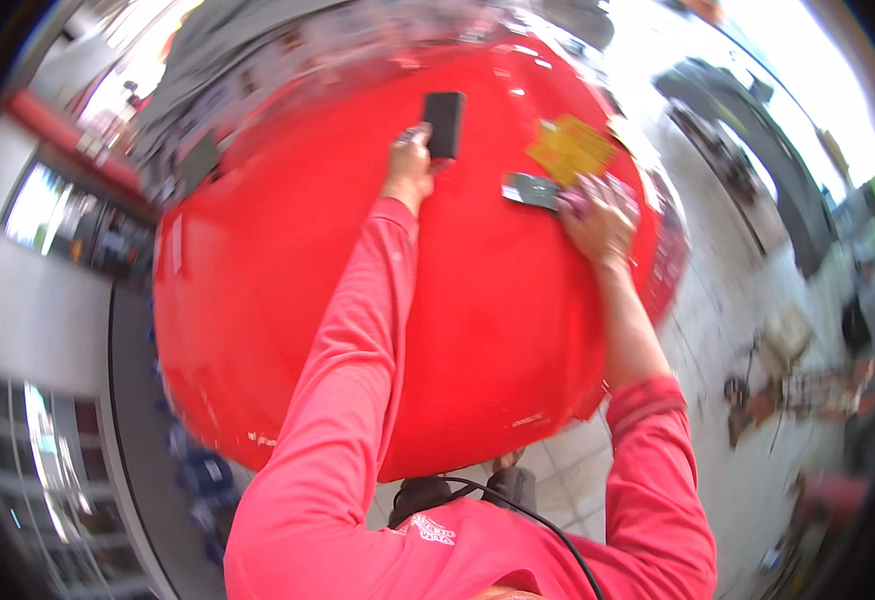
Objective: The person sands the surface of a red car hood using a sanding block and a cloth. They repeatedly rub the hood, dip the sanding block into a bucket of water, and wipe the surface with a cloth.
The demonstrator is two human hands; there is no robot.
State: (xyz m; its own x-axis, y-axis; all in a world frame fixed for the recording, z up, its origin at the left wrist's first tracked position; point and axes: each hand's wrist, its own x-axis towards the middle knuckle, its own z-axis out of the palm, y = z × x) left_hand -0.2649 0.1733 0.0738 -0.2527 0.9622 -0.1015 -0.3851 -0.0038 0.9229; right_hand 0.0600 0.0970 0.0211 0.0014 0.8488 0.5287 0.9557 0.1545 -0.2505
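Observation:
A large red car hood (478, 350) lies in front of me, curved and glossy. Out over its far half, my left hand (411, 165) is closed round the near left edge of a dark rectangular sanding block (445, 125). To the right, my right hand (603, 222) bends its fingers over a crumpled pink cloth (575, 204), mostly hidden beneath them. A grey flat piece with a pale end (531, 190) sticks out left of those fingers; its exact kind is blurred. Just beyond them a yellow sheet (571, 148) lies on the hood.
Grey covering (228, 70) and patterned sheeting (298, 60) border the hood's far left. On the right, a dark curved car part (758, 150) stands over the tiled floor (703, 330). Blue items (203, 475) sit low at left. A black cable (548, 530) crosses my shirt.

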